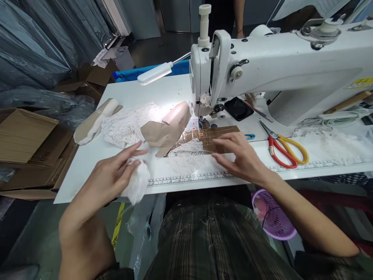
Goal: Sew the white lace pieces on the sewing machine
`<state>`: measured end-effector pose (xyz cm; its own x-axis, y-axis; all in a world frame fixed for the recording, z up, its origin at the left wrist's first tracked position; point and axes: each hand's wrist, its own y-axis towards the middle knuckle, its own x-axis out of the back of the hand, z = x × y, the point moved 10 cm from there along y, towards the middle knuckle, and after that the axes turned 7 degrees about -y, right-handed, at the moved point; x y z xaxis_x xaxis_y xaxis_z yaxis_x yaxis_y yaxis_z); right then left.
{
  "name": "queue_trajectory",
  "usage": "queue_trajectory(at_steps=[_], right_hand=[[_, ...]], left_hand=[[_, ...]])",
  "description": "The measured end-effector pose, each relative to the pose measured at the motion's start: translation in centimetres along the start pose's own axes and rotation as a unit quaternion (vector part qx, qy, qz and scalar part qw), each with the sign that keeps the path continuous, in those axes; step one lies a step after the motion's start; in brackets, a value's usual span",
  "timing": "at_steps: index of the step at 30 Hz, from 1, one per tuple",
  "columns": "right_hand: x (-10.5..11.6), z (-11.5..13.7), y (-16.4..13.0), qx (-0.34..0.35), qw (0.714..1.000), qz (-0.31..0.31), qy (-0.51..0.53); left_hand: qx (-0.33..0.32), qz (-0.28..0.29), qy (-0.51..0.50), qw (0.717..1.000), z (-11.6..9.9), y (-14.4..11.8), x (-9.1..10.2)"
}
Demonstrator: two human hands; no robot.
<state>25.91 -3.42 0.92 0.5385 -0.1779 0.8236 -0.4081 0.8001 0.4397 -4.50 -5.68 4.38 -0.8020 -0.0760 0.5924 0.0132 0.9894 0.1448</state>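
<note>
My left hand (109,177) is at the table's front left, its thumb and fingers closed on a bunched piece of white fabric (136,184) that hangs over the front edge. My right hand (240,155) hovers by a brown taped plate (215,138), thumb and fingers apart, with nothing visible between them. Between the hands lies a white lace piece (186,153), partly on the plate. Beyond it are a brown paper pattern piece (160,134) and a pinkish roll (177,112), left of the sewing machine's (204,124) presser foot. A pile of white lace (128,126) is behind my left hand.
Right of my right hand lie red-handled and yellow-handled scissors (287,149) and white lace (335,144). A black phone-like slab (239,109) rests under the machine arm. A tied roll (96,120) is far left. Cardboard boxes (32,144) and a purple basket (274,217) stand beside the table.
</note>
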Motion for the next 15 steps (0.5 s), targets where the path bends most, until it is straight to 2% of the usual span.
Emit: queue_trajectory(at_steps=[1, 3, 7, 10, 12, 15], right_hand=[[-1.1, 1.1, 0.5, 0.025, 0.999, 0.015, 0.025], [-3.1, 3.1, 1.6, 0.056, 0.996, 0.037, 0.050], [-5.6, 5.3, 3.6, 0.079, 0.995, 0.048, 0.027], [-7.0, 5.5, 4.6, 0.068, 0.994, 0.081, -0.018], [-7.7, 5.3, 5.3, 0.052, 0.993, 0.099, -0.033], [-8.1, 5.0, 7.1, 0.014, 0.994, 0.100, 0.040]], left_hand=[[-0.037, -0.021, 0.073, 0.996, -0.5, 0.5, 0.2], [-0.113, 0.004, 0.161, 0.981, -1.7, 1.4, -1.8], [-0.198, 0.096, 0.137, 0.966, -3.0, 2.4, -8.2], [-0.221, 0.121, 0.155, 0.955, -3.0, 3.4, -11.2], [-0.220, 0.136, 0.130, 0.957, -2.7, 4.2, -11.8], [-0.148, 0.144, -0.004, 0.978, -1.5, 6.0, -10.2]])
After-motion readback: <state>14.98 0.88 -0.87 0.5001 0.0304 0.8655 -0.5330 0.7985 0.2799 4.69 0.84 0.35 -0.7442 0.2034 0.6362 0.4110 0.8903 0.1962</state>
